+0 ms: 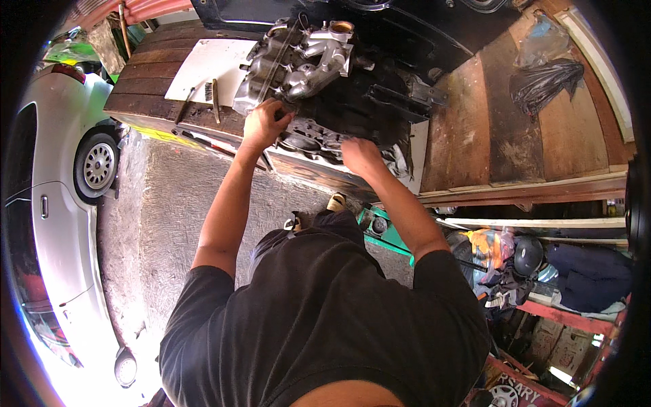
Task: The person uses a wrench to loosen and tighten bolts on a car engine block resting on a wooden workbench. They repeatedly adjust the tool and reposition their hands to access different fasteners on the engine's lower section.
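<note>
On a dark wooden workbench [149,81] beside a parked silver car [61,203], a person in a black T-shirt leans over a grimy engine block [319,146], both bare arms stretched forward. The left hand [264,122] is curled into a loose fist at the block's upper left edge, knuckles up, resting against the metal just below a silver intake manifold [305,61]; whether the fingers clasp anything cannot be told from above. The right hand [361,154] lies palm down on the block's near right side, fingers bent onto its surface, and what it grips, if anything, is hidden beneath it. The block sits between and just ahead of the two hands, its round cylinder openings showing in the gap between them. A white sheet [207,68] lies on the bench to the left, with a wire brush [211,95] at its edge. A black plastic bag [542,81] rests on the boards well off to the right.
</note>
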Action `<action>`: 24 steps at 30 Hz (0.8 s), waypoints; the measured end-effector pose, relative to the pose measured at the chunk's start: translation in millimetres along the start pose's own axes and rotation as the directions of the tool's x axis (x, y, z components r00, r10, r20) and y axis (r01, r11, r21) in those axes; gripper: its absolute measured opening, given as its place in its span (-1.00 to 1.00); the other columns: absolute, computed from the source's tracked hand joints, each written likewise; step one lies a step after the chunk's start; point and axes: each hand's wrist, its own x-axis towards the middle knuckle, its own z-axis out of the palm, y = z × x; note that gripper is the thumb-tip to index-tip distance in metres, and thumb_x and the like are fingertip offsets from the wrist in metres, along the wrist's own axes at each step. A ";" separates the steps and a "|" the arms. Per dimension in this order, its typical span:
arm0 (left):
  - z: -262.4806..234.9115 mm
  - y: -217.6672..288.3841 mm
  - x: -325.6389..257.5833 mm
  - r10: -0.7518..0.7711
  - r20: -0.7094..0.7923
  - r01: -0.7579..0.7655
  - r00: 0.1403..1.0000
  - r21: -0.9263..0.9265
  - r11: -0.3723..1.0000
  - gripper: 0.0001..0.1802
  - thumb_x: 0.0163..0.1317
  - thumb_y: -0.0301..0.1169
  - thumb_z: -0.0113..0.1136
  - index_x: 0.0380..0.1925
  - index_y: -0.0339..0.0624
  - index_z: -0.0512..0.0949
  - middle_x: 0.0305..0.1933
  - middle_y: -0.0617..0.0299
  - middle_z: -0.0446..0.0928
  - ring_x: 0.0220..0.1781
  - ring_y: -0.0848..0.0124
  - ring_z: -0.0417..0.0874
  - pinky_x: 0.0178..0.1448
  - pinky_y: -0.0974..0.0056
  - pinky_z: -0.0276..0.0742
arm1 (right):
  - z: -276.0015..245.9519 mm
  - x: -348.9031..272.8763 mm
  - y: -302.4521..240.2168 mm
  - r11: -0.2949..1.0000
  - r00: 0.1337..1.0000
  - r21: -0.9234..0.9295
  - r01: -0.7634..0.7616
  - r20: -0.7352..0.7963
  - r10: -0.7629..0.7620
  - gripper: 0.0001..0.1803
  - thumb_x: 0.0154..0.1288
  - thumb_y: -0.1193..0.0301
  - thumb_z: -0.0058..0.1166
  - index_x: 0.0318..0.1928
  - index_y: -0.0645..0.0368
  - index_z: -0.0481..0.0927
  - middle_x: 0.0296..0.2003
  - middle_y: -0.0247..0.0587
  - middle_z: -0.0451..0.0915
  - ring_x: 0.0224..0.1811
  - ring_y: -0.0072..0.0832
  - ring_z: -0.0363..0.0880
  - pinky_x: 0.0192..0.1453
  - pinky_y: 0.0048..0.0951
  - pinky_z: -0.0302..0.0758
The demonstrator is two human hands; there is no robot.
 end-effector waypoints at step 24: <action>-1.6 -0.2 0.6 -0.018 0.006 0.018 1.000 -0.003 1.000 -0.72 0.04 -0.19 0.25 -0.49 -0.19 0.53 -0.42 0.14 0.47 -0.37 0.16 0.55 -0.27 0.15 0.45 | 193.2 -5.4 -2.9 0.143 0.968 0.990 0.013 -0.048 0.246 -0.88 0.34 0.49 -0.09 -0.17 0.25 0.44 -0.44 -0.25 0.55 -0.45 -0.59 0.50 -0.37 -0.54 0.44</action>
